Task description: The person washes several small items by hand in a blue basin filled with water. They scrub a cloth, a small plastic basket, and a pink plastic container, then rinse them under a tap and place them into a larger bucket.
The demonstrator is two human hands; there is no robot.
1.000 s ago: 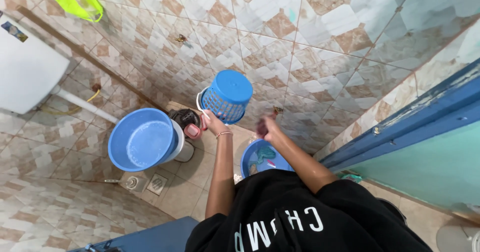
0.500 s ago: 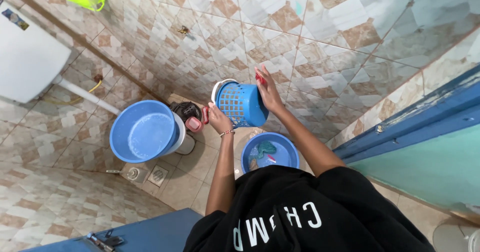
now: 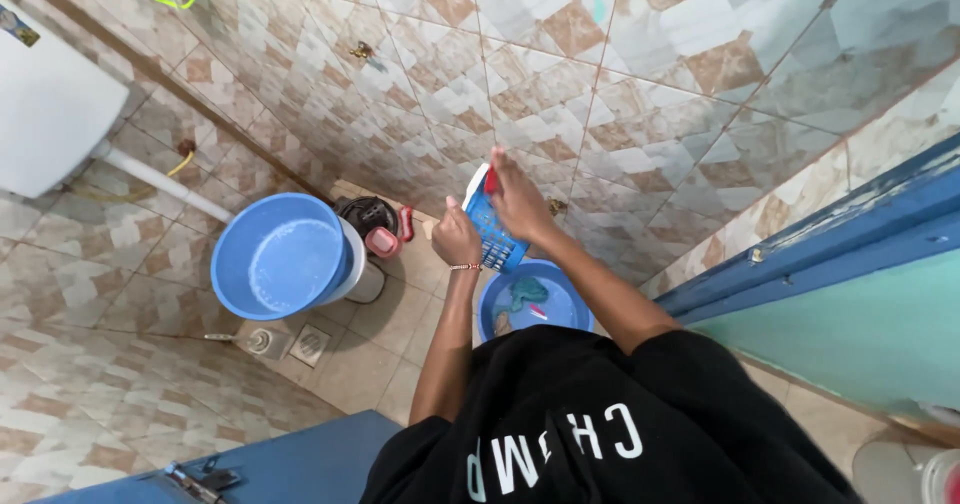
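Blue plastic basket (image 3: 494, 232), lattice-walled, held up between both hands above the floor, in front of the tiled wall (image 3: 640, 74). Left hand (image 3: 457, 236) closed on the basket's lower left edge; thin bracelet at that wrist. Right hand (image 3: 518, 200) laid flat over the basket's top side, fingers spread, with something small and red near the fingertips; what it is cannot be told. Basket is tilted, with a white rim showing at its upper left.

Directly below the basket: small blue basin (image 3: 536, 302) on the floor, holding water, a teal cloth and a small pink item. To the left: large blue bucket (image 3: 278, 256) with water, standing on the floor. Between bucket and basket: a dark round container (image 3: 366, 214) with a pink object just beside it. White tank (image 3: 45, 114) at far left. Blue door frame (image 3: 830, 234) at right.
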